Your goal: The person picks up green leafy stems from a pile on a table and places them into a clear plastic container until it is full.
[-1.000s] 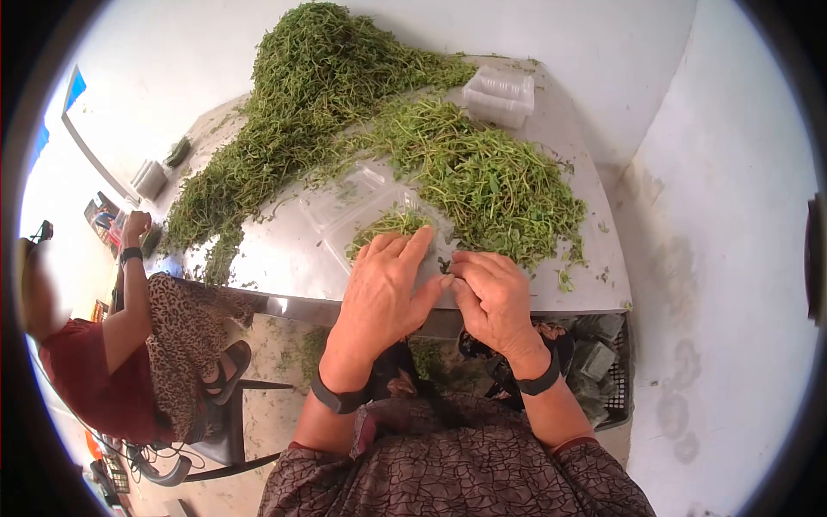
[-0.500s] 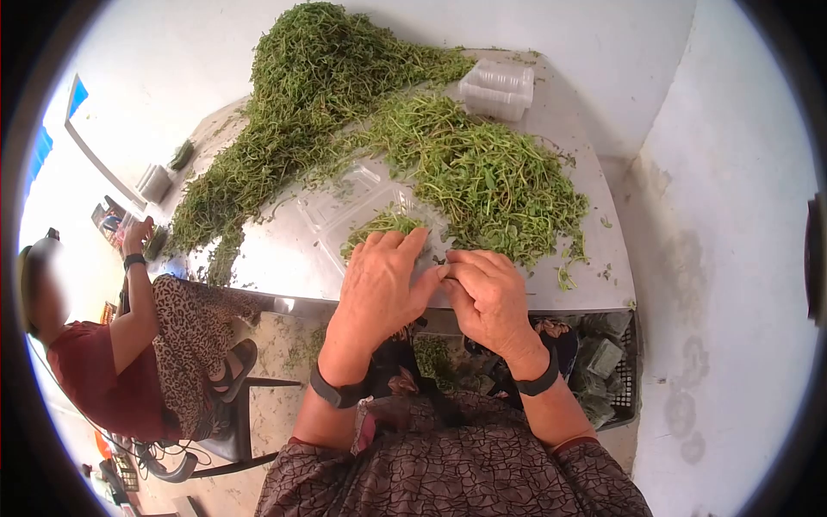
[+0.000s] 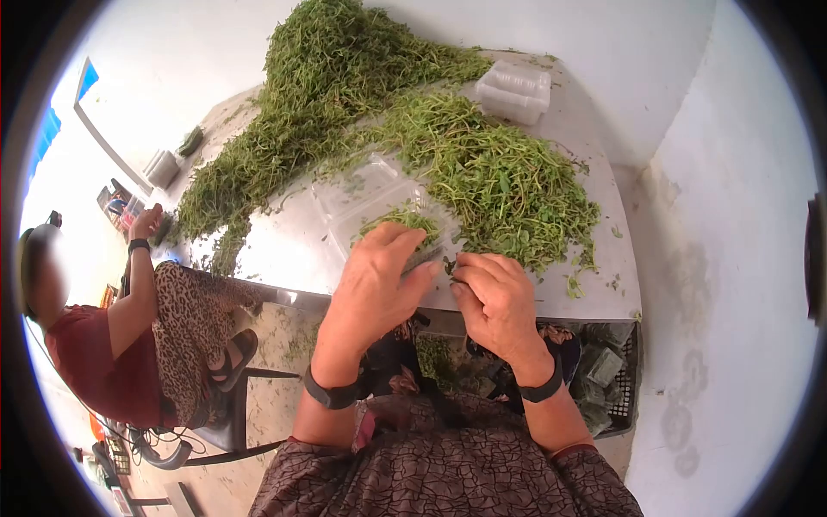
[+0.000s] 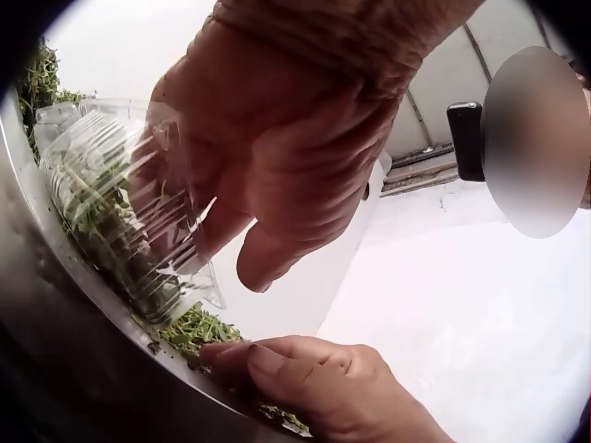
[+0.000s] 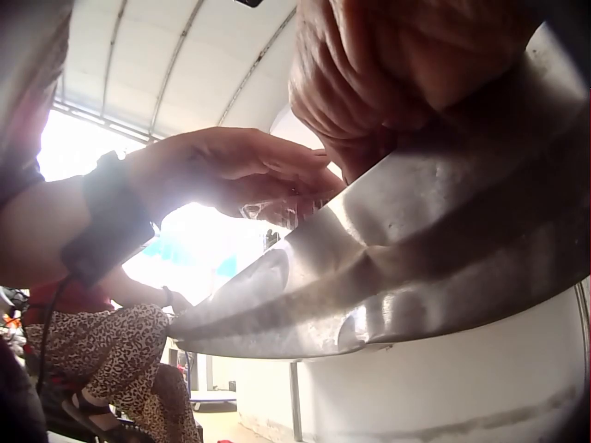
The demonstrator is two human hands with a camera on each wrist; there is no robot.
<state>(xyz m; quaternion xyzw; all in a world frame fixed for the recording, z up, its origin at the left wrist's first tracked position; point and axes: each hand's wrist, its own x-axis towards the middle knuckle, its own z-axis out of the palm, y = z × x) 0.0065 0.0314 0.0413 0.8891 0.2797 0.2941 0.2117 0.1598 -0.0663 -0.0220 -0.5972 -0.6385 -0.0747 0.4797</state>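
Observation:
A clear plastic clamshell box (image 4: 111,175) with leafy green stems (image 3: 398,217) in it lies at the table's near edge, its lid (image 3: 355,191) folded back. My left hand (image 3: 372,280) rests over the box's near side, fingers loosely extended and thumb held apart. In the left wrist view those fingers show against the clear plastic. Just to the right, my right hand (image 3: 500,302) pinches a small dark green leaf (image 3: 450,265) between thumb and curled fingers. A loose pile of greens (image 3: 512,185) lies close beyond the right hand.
A larger heap of greens (image 3: 332,86) covers the back left of the metal table (image 3: 280,254). Stacked clear boxes (image 3: 514,90) stand at the back right. Below the edge sits a black crate (image 3: 622,405) with filled boxes. Another person (image 3: 103,353) sits at left.
My left thumb has drawn away from the right fingertips, which it met half a second ago. The right hand stays nearly in place. The head view has shifted slightly.

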